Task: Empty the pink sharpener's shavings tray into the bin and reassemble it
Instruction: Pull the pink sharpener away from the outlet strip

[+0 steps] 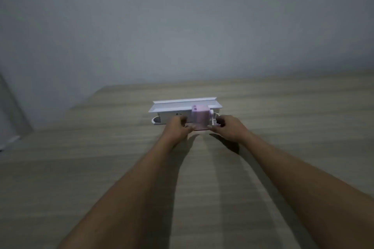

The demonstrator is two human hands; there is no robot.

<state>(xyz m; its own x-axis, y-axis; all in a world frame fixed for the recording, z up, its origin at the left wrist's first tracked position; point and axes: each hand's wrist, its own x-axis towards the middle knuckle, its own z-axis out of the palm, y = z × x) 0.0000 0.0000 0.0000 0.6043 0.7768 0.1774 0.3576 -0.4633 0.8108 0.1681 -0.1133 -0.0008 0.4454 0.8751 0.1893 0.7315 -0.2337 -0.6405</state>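
The pink sharpener is shown standing on the table, just in front of a white tray-like holder. It is judged to be a small, light box of stiff, smooth plastic — easily tipped, best steadied by its flat sides while the tray is drawn from the base. The left hand is curled against its left side, the right hand against its right; both are half closed, but a firm grip cannot be confirmed — blur hides the fingertips. No bin is seen.
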